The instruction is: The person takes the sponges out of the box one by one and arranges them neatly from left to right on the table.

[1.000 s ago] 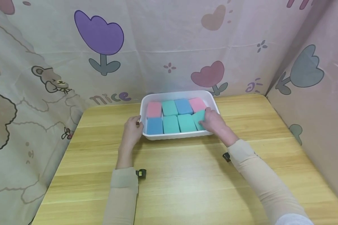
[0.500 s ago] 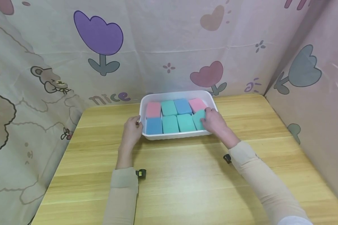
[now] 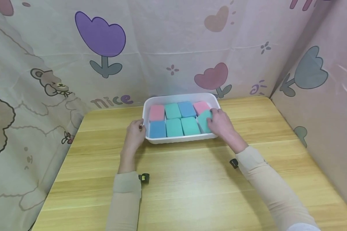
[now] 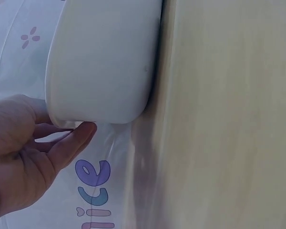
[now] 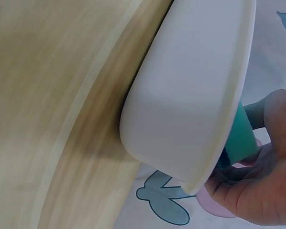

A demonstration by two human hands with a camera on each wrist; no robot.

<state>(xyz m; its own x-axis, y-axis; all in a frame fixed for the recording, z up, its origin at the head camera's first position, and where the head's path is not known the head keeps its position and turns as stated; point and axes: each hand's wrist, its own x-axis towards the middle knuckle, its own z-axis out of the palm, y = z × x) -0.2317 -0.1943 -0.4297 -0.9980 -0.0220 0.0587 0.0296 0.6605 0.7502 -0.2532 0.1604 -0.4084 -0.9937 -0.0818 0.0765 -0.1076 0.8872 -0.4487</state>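
Note:
A white plastic tray (image 3: pixel 179 140) stands at the table's back, filled with two rows of sponges. The back row runs pink (image 3: pixel 157 113), green (image 3: pixel 173 111), blue (image 3: pixel 186 109) and pink (image 3: pixel 200 107). In front lie a blue sponge (image 3: pixel 157 129) and two green ones (image 3: pixel 174 127). My right hand (image 3: pixel 222 123) pinches the green sponge (image 3: pixel 204 120) at the front right corner; it sits tilted. In the right wrist view this green sponge (image 5: pixel 241 136) rises above the rim and shows a dark layer. My left hand (image 3: pixel 135 134) grips the tray's left rim between thumb and fingers.
The wooden table (image 3: pixel 179 186) stretches in front of the tray. Right behind the tray hangs a patterned curtain (image 3: pixel 162 48), with another fabric side (image 3: pixel 329 96) along the right. A black wrist device (image 3: pixel 144 178) is strapped at the left cuff, another (image 3: pixel 234 163) at the right.
The front right green sponge has turned and tilted in my right hand, with a gap opening beside its green neighbour. My left hand stays on the rim.

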